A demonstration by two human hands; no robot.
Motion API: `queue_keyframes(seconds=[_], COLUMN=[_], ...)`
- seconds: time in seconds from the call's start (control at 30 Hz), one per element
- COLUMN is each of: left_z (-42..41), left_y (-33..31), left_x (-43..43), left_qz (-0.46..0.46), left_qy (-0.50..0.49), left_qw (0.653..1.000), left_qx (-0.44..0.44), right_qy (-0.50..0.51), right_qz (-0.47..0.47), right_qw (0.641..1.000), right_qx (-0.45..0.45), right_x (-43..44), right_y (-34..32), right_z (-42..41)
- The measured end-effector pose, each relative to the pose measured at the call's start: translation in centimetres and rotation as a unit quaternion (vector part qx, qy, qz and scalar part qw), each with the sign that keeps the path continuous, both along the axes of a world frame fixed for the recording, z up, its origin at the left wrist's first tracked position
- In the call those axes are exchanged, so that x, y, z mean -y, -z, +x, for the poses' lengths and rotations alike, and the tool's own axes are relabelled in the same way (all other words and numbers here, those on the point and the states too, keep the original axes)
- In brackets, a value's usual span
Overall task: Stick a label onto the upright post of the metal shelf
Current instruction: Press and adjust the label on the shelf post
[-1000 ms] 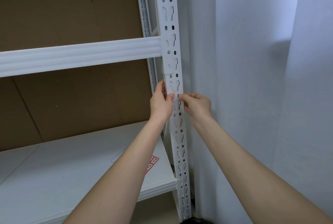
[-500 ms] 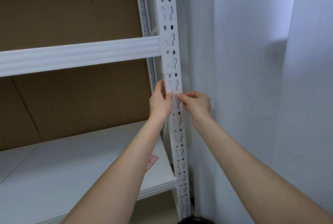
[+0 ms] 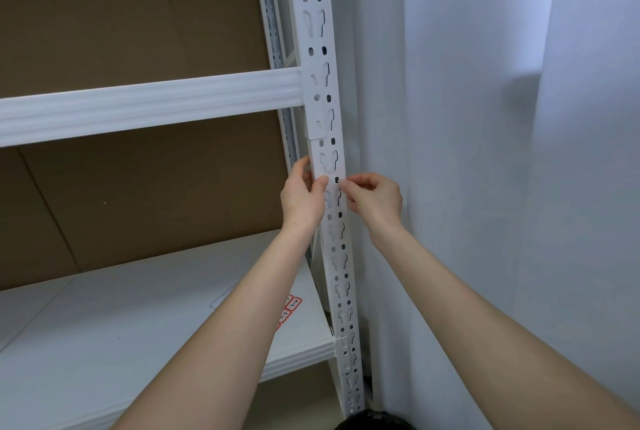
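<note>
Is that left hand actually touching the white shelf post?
Touching. In the head view the left hand wraps the upright post from its left side: the thumb tip presses flat on the post's front face and the fingers curl behind its edge, no gap showing.

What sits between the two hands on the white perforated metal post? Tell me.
Head view: between the left hand and right hand runs the white perforated metal post, with a small white label against its face.

two hands (image 3: 341,199), one post (image 3: 320,90), perhaps four stickers (image 3: 289,310)
</note>
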State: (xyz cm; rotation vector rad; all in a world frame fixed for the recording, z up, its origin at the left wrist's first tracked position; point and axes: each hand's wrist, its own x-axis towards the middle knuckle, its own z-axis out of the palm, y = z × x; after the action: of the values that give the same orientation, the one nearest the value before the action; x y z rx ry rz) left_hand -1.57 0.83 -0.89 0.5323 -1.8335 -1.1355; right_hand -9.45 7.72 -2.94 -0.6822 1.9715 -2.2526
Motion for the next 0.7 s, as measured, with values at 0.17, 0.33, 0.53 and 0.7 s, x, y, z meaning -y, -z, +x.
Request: queue_keyframes(seconds=[0.17,0.33,0.53,0.7], left_z=[0.1,0.0,0.0,0.0], left_y=[-0.1,-0.1,-0.1,-0.1], left_x=[0.1,0.0,0.0,0.0], left_qz=[0.002,0.000,-0.005,-0.006], left_qy=[0.003,-0.002,-0.003,-0.008], left_qw=[1.000,1.000,1.000,1.000], left_qx=[0.012,0.011,0.015,0.016], right_qy=[0.057,0.060,0.066,0.080], right_qz=[0.101,0.128,0.099,0.073], right_qw=[0.991,0.986,0.986,0.985], right_qx=[-0.069,-0.092,-0.113,-0.137], right_x=[0.2,0.0,-0.2,-0.1], right_y=[-1.1,-1.3,-0.5,-0.3], right_z=[0.1,-0.1,0.3,1.0])
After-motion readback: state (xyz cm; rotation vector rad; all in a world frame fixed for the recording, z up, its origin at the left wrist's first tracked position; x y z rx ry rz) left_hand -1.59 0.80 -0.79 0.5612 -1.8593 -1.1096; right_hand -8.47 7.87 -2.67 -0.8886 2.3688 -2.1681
